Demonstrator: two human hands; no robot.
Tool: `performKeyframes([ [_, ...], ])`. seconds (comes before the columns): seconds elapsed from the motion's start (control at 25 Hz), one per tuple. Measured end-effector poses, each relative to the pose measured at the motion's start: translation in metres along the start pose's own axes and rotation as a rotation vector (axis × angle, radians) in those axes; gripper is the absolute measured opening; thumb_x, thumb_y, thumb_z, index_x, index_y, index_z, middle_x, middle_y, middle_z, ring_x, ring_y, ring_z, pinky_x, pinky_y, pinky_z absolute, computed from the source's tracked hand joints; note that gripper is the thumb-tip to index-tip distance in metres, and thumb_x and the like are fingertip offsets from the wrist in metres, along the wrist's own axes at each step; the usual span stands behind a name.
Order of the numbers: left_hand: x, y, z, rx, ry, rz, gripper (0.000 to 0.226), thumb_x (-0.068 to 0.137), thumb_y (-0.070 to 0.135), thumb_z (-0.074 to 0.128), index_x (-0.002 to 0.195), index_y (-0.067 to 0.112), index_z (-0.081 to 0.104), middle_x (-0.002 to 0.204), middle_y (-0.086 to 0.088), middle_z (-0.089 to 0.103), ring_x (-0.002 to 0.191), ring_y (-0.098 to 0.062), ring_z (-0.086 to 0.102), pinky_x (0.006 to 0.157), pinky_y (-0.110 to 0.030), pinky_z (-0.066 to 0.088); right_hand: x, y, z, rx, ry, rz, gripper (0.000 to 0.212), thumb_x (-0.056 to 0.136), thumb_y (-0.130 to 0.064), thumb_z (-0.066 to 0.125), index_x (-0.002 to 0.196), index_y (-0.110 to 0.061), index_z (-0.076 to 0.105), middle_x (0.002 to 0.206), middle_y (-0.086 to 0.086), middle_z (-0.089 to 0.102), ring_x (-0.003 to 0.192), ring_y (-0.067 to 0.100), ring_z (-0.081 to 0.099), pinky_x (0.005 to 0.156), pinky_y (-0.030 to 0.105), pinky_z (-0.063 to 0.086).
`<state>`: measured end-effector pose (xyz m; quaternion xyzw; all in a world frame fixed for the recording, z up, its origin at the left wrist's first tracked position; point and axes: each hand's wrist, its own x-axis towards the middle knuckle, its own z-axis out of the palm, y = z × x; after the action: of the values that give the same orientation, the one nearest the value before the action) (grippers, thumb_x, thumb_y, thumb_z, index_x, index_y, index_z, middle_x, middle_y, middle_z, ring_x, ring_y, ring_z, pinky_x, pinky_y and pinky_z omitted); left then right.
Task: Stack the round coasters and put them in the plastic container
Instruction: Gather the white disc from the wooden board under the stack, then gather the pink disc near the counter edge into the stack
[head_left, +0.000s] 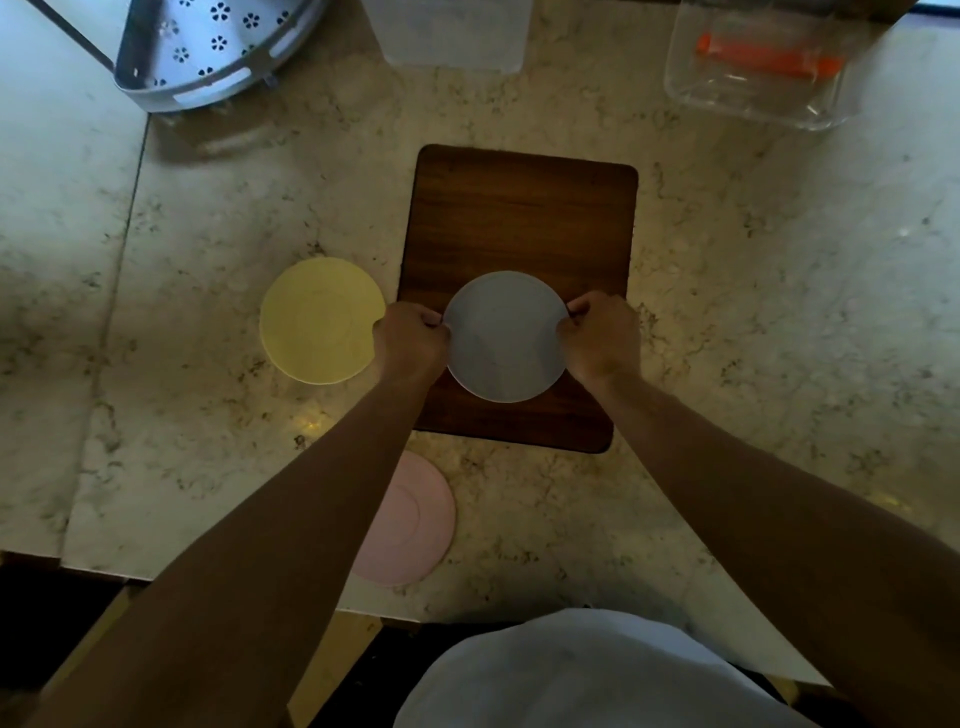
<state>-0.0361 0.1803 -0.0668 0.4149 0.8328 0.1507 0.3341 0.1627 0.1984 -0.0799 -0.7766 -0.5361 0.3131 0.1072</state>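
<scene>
A round grey coaster (505, 336) sits over the near half of a dark wooden board (522, 218). My left hand (411, 340) grips its left edge and my right hand (600, 335) grips its right edge. A yellow round coaster (318, 320) lies flat on the marble counter just left of my left hand. A pink round coaster (415, 519) lies near the counter's front edge, partly hidden under my left forearm. A clear plastic container (753, 67) with something orange inside stands at the far right.
A white perforated corner rack (208, 47) stands at the far left. A frosted plastic box (449, 36) sits at the back centre. The marble counter (753, 312) ends at a front edge close to my body.
</scene>
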Motion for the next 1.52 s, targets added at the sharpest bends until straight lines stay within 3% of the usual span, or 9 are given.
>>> performKeyframes([
  [0.2,-0.007,-0.002,0.003,0.009,0.035,0.004,0.016,0.085,0.015,0.065,0.096,0.008,0.073,0.099,-0.011,0.073,0.087,-0.029,0.066,0.067,-0.028,0.043,-0.003,-0.001,-0.003,-0.042,0.026,0.024,0.008,0.086,-0.020,0.061,0.081,-0.019,0.066,0.084,0.001,0.066,0.073,0.018,0.058,0.062,0.028,0.045],
  [0.36,-0.010,-0.001,0.004,-0.063,0.027,-0.025,0.012,0.082,0.013,0.067,0.092,0.008,0.072,0.093,-0.009,0.072,0.075,-0.017,0.056,0.066,-0.026,0.039,-0.005,-0.007,-0.006,-0.036,-0.004,0.055,0.032,0.087,-0.021,0.061,0.056,-0.022,0.052,0.061,-0.004,0.055,0.055,0.014,0.053,0.055,0.028,0.041],
  [0.48,-0.007,-0.001,0.001,-0.114,-0.013,-0.098,0.014,0.080,0.018,0.071,0.092,0.012,0.072,0.097,-0.007,0.071,0.080,-0.019,0.059,0.068,-0.029,0.043,-0.002,-0.010,-0.007,-0.032,-0.071,0.092,0.030,0.087,-0.024,0.059,0.059,-0.014,0.056,0.057,0.001,0.053,0.051,0.017,0.051,0.050,0.026,0.037],
  [0.6,-0.008,0.003,-0.003,-0.184,-0.040,-0.166,0.003,0.078,0.017,0.071,0.080,0.018,0.069,0.091,-0.006,0.071,0.083,-0.026,0.066,0.066,-0.033,0.053,-0.005,-0.014,-0.012,-0.032,-0.105,0.094,0.024,0.086,-0.025,0.059,0.069,-0.009,0.062,0.058,0.002,0.054,0.049,0.017,0.050,0.046,0.023,0.035],
  [0.76,-0.021,0.010,-0.010,-0.298,-0.057,-0.189,0.008,0.075,0.011,0.069,0.074,0.018,0.066,0.084,-0.006,0.068,0.077,-0.027,0.067,0.070,-0.046,0.061,-0.017,-0.015,-0.021,0.006,-0.083,0.028,0.029,0.084,-0.019,0.058,0.055,-0.012,0.055,0.047,-0.001,0.048,0.040,0.013,0.045,0.045,0.025,0.035],
  [1.12,-0.084,-0.004,-0.030,-0.381,-0.089,-0.088,0.027,0.068,-0.002,0.067,0.055,0.018,0.056,0.071,-0.010,0.062,0.078,-0.039,0.068,0.068,-0.059,0.059,-0.074,0.007,-0.040,-0.002,-0.003,-0.090,0.039,0.085,-0.017,0.058,0.047,-0.014,0.050,0.044,0.002,0.043,0.040,0.017,0.039,0.043,0.027,0.031],
  [1.24,-0.111,-0.015,-0.032,-0.397,-0.075,-0.089,0.021,0.067,-0.003,0.068,0.056,0.014,0.060,0.078,-0.020,0.068,0.075,-0.039,0.069,0.067,-0.056,0.060,-0.094,0.018,-0.039,0.025,0.001,-0.134,0.024,0.085,-0.019,0.062,0.065,-0.008,0.069,0.065,0.008,0.066,0.054,0.015,0.057,0.046,0.027,0.043],
  [1.36,-0.135,-0.027,-0.036,-0.405,-0.047,-0.086,0.013,0.068,-0.001,0.067,0.059,0.009,0.063,0.082,-0.028,0.070,0.074,-0.041,0.069,0.068,-0.058,0.058,-0.111,0.030,-0.037,0.065,-0.048,-0.164,0.016,0.087,-0.021,0.064,0.070,-0.021,0.064,0.072,-0.006,0.062,0.058,0.000,0.049,0.050,0.013,0.032],
  [1.52,-0.175,-0.052,-0.037,-0.479,-0.013,-0.195,0.014,0.070,-0.004,0.068,0.064,0.009,0.068,0.082,-0.024,0.072,0.079,-0.041,0.070,0.069,-0.051,0.058,-0.130,0.045,-0.031,0.099,-0.176,-0.262,0.010,0.085,-0.021,0.065,0.075,-0.020,0.067,0.074,-0.006,0.063,0.068,0.007,0.058,0.059,0.019,0.043],
])
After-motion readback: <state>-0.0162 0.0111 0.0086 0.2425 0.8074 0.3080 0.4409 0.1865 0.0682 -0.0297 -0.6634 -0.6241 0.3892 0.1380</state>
